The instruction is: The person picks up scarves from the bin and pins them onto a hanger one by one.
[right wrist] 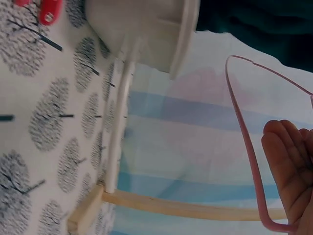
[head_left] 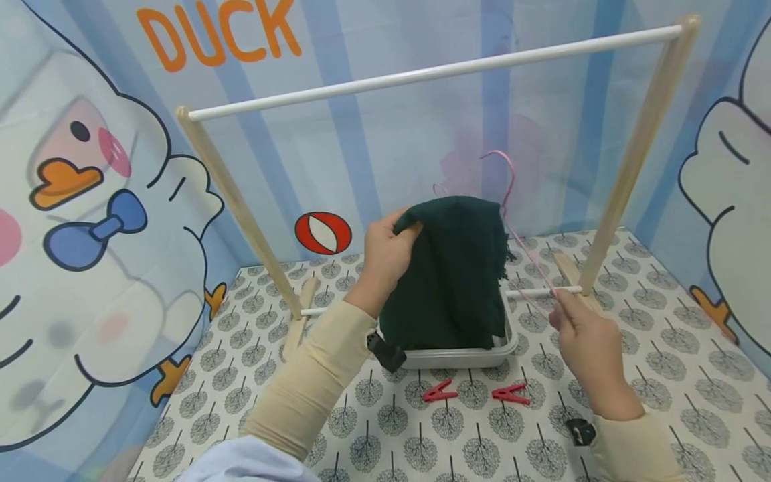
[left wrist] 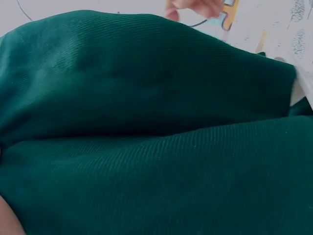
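Head: the green cloth [head_left: 448, 274] is pinched at its top edge by the left hand [head_left: 388, 251] — held up at the white basin [head_left: 458, 360]; the pink hanger [head_left: 511, 175] is gripped by the right hand [head_left: 587, 341]. Left wrist: the frame is mostly filled by cloth. Right wrist: the hanger is seen at the fingers — partly cut off.

Blue-striped walls [head_left: 409, 147] — printed with white cartoon ducks [head_left: 132, 294] — border a pale, tree-patterned cloth [head_left: 680, 361].

I count: hands [head_left: 387, 258], 2; dark green cloth [head_left: 446, 274], 1; pink hanger [head_left: 512, 177], 1; white tray [head_left: 458, 359], 1; red clothespins [head_left: 502, 393], 2; rack [head_left: 434, 73] near table's [head_left: 602, 375] back edge, 1, with wooden posts [head_left: 640, 154], 2.
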`<state>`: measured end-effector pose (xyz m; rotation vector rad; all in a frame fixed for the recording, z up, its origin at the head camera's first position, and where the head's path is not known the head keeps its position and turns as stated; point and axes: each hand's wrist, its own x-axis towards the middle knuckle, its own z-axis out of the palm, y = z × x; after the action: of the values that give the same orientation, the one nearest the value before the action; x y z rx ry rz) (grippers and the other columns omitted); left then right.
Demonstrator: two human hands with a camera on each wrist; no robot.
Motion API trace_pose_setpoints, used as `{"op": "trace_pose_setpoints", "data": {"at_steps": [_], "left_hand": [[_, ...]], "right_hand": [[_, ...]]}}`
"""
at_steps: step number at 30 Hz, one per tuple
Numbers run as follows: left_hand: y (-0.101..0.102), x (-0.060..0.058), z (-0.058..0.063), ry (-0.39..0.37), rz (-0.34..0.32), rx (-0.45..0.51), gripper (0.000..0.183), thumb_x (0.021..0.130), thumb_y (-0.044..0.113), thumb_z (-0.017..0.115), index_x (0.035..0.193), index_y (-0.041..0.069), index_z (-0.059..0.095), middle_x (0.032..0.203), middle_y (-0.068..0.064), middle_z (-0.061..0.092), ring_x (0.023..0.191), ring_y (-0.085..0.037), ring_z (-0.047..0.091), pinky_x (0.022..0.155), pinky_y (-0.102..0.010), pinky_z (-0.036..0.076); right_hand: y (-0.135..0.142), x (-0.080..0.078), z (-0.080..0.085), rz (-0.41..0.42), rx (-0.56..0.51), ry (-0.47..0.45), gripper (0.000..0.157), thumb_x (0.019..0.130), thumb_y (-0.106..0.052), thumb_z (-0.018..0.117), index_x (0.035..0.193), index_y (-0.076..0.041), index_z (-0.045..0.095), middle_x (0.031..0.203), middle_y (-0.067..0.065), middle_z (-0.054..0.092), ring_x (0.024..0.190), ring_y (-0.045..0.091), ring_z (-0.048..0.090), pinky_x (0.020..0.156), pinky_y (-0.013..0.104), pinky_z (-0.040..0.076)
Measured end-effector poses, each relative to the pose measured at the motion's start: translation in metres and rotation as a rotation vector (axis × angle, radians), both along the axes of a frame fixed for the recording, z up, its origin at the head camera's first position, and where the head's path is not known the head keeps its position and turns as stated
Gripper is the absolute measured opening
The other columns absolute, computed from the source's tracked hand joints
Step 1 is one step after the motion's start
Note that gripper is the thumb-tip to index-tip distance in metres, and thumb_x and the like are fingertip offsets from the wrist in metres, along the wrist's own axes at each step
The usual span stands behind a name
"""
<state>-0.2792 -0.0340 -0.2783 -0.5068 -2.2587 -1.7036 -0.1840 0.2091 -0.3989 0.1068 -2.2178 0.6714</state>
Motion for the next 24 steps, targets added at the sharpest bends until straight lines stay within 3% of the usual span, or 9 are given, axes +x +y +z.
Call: {"op": "trace_pose_setpoints", "data": {"at_steps": [4,8,12,15,19,24], "left_hand": [[0.002,-0.001,0.005,0.056,-0.003,0.023,0.018,0.093,0.013,0.056,0.089,0.003,0.070,0.051,-0.001,0.027,0.051,-0.016,0.026,0.053,-0.027,0.026],[0.006,0.000,0.009,0.083,0.012,0.036,0.020,0.093,0.013,0.056,0.078,0.003,0.064,0.051,-0.001,0.027,0.052,-0.017,0.031,0.052,-0.026,0.027],[0.010,0.000,0.014,0.102,0.035,0.067,0.032,0.093,0.012,0.055,0.062,0.006,0.049,0.051,-0.001,0.027,0.052,-0.017,0.033,0.051,-0.026,0.028],[0.013,0.000,0.016,0.113,0.063,0.090,0.036,0.092,0.010,0.055,0.058,0.009,0.042,0.051,-0.001,0.026,0.052,-0.017,0.032,0.050,-0.025,0.027],[0.016,-0.004,0.013,0.111,0.134,0.059,0.035,0.090,0.011,0.057,0.057,0.009,0.045,0.050,0.000,0.029,0.051,-0.017,0.033,0.050,-0.024,0.028],[0.015,-0.012,-0.003,0.003,0.227,0.001,0.040,0.091,0.018,0.059,0.055,0.012,0.040,0.052,0.001,0.030,0.053,-0.016,0.034,0.051,-0.025,0.030]], "right_hand": [[-0.007,0.000,-0.012,0.044,-0.042,-0.050,0.020,0.088,0.003,0.056,0.107,0.004,0.065,0.067,0.017,0.066,0.056,0.028,0.064,0.039,0.025,0.040],[-0.015,0.001,-0.022,0.073,-0.110,-0.104,0.020,0.088,0.005,0.056,0.105,0.007,0.066,0.065,0.015,0.066,0.055,0.025,0.064,0.043,0.021,0.045],[-0.022,0.002,-0.025,0.113,-0.193,-0.175,0.016,0.090,0.002,0.055,0.099,0.007,0.067,0.065,0.012,0.066,0.053,0.017,0.064,0.048,0.014,0.047],[-0.028,0.003,-0.024,0.183,-0.332,-0.289,0.018,0.093,0.000,0.051,0.101,0.008,0.065,0.067,0.013,0.066,0.053,0.008,0.062,0.052,0.014,0.050],[-0.034,0.006,-0.022,0.278,-0.557,-0.448,0.023,0.096,-0.004,0.046,0.106,0.011,0.061,0.072,0.016,0.064,0.055,0.004,0.061,0.055,0.020,0.053],[-0.042,0.009,-0.022,0.342,-0.733,-0.555,0.027,0.098,-0.007,0.043,0.109,0.013,0.056,0.073,0.015,0.063,0.058,0.008,0.063,0.057,0.025,0.055]]}}
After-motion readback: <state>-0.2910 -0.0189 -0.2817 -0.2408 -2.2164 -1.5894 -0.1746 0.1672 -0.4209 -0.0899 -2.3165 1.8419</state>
